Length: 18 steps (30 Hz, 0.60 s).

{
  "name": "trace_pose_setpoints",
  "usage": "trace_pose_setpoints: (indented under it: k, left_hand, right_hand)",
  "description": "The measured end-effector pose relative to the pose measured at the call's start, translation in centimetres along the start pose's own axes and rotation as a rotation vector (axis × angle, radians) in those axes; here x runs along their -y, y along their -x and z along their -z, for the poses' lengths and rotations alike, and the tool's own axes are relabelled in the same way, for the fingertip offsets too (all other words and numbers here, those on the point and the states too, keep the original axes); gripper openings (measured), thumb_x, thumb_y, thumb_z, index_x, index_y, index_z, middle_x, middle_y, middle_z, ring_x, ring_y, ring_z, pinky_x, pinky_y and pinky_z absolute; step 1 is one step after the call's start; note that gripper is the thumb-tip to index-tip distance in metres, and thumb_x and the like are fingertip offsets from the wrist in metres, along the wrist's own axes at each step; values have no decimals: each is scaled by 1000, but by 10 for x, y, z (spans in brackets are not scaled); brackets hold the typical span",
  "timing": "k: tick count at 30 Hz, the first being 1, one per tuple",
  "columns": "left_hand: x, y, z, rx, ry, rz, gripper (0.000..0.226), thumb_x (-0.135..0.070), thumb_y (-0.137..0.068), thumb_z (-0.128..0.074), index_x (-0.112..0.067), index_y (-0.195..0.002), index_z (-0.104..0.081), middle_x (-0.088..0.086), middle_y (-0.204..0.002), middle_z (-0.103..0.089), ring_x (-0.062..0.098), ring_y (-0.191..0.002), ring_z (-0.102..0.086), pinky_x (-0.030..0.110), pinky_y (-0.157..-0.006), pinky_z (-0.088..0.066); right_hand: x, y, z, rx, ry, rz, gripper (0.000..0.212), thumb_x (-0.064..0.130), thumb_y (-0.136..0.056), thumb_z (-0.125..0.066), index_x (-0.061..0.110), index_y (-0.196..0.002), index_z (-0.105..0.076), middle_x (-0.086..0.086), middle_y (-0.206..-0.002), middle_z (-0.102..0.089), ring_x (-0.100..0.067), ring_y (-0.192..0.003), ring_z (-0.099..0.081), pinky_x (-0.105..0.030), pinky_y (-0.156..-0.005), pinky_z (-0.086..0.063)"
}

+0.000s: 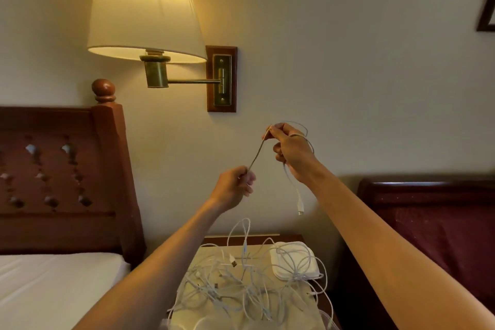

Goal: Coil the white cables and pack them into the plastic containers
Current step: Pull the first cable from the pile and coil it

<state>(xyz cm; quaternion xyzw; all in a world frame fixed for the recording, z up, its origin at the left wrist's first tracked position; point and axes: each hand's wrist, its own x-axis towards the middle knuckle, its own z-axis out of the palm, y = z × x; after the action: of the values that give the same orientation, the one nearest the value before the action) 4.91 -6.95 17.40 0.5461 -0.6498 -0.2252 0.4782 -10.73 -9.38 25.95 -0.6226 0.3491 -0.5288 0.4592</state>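
Note:
Both hands are raised in front of the wall with one white cable (256,151) stretched between them. My right hand (290,150) pinches it at the top, with loops wound round the fingers and the plug end (299,202) dangling below. My left hand (235,186), lower and to the left, pinches the other stretch of the cable. A tangled heap of white cables (241,278) lies on the nightstand below. White plastic containers (293,258) sit stacked under the heap's right side.
The nightstand (257,238) stands between a bed with a wooden headboard (61,177) on the left and a dark red bed (434,222) on the right. A lit wall lamp (144,11) hangs above left of my hands.

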Motion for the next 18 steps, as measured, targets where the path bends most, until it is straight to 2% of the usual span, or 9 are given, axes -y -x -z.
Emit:
trace_pose_setpoints:
  k: [1, 3, 5, 7, 10, 12, 14, 16, 18]
  left_hand:
    - [-2, -6, 5, -104, -32, -74, 37, 4, -96, -43, -19, -83, -68, 7, -81, -59, 15, -65, -55, 27, -60, -47]
    - [-14, -13, 18, -333, -182, -298, 28, 6, -94, -48, -12, -94, -69, 5, -89, -61, 13, -70, -55, 23, -63, -47]
    - [-24, -14, 27, -421, -225, -458, 20, -1, -97, -50, -6, -104, -68, 2, -95, -61, 12, -71, -57, 18, -63, -49]
    - [-18, -9, 30, -360, -212, -454, 20, -2, -97, -51, -8, -106, -68, 3, -96, -61, 15, -72, -59, 21, -63, -52]
    - [26, 0, 35, -307, -218, -225, 30, 9, -92, -53, -15, -101, -69, 3, -93, -60, 27, -76, -63, 34, -67, -52]
    - [52, 8, 42, -223, -307, 6, 40, 13, -89, -51, -14, -114, -67, 10, -108, -62, 33, -98, -64, 37, -83, -52]
    - [66, 15, 42, -21, -445, 126, 55, 12, -88, -49, -11, -137, -52, 16, -137, -52, 32, -123, -54, 36, -103, -45]
    - [59, 19, 34, 92, -475, 128, 70, 12, -86, -50, -15, -149, -36, 15, -149, -41, 34, -128, -50, 42, -104, -45]
    - [34, 15, 27, 10, -498, 62, 72, 10, -85, -49, -18, -150, -35, 14, -146, -44, 33, -127, -50, 42, -102, -46]
  right_hand:
    - [1, 1, 5, -8, -12, -50, 16, 24, -102, -48, 18, -91, -58, -2, -89, -64, -10, -52, -32, -25, -49, -28]
    - [-6, 1, 21, 31, -59, -259, 11, 25, -100, -52, 17, -95, -58, -3, -83, -54, -9, -52, -33, -24, -48, -29]
    - [-20, 6, 37, 248, -52, -553, 18, 28, -99, -54, 15, -87, -57, 0, -69, -48, -7, -49, -33, -20, -46, -29]
    - [-37, 15, 45, 504, 76, -771, 30, 35, -99, -52, 19, -73, -52, 5, -58, -43, -5, -45, -31, -15, -42, -27]
    - [-49, 27, 46, 664, 553, -879, 40, 42, -95, -58, 21, -63, -45, 7, -50, -38, -5, -40, -28, -15, -37, -22]
    - [-40, 34, 46, 594, 856, -762, 36, 41, -91, -65, 18, -66, -52, 3, -56, -45, -7, -43, -31, -16, -40, -28]
    - [-29, 35, 47, 443, 909, -494, 28, 36, -94, -62, 9, -84, -63, -2, -72, -57, -10, -51, -37, -21, -50, -36]
    - [-13, 34, 46, 362, 796, -305, 26, 24, -102, -47, 4, -101, -64, -4, -78, -57, -12, -58, -41, -23, -57, -38]
    - [-1, 35, 42, 336, 729, -191, 31, 15, -105, -36, 6, -100, -65, 0, -73, -54, -11, -60, -44, -21, -56, -38]
